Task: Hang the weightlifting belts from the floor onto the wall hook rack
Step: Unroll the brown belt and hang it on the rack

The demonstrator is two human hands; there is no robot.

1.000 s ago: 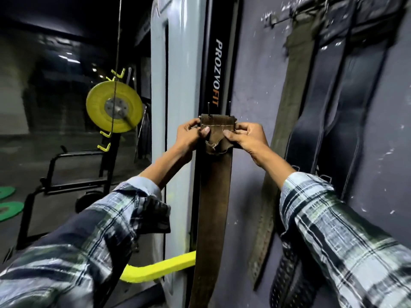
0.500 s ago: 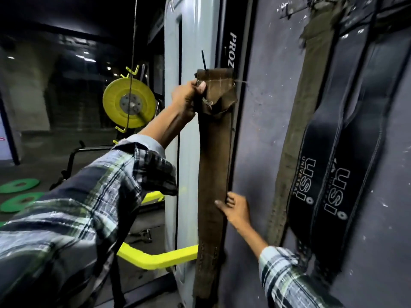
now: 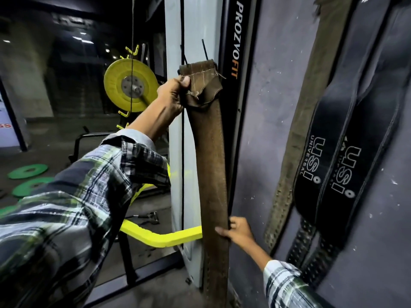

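Note:
A long brown leather belt (image 3: pixel 210 165) hangs straight down in front of the grey wall (image 3: pixel 269 121). My left hand (image 3: pixel 172 95) grips its frayed, stitched top end up high. My right hand (image 3: pixel 238 232) holds the belt's right edge low down, thumb on the front face. On the wall to the right hang an olive belt (image 3: pixel 307 94) and two black USI belts (image 3: pixel 315 165) (image 3: pixel 353 165). Their tops and the hook rack run out of the frame's top edge.
A white machine upright (image 3: pixel 195 30) with a black PROZVOFIT panel (image 3: pixel 239 41) stands just left of the wall. A yellow bar (image 3: pixel 160 236) juts out low. A yellow weight plate (image 3: pixel 130 85) sits behind, and green plates (image 3: pixel 27 171) lie on the floor at left.
My right hand let go of the belt's top and dropped down to its lower part. My left hand raised the top end higher. The view moved closer to the wall.

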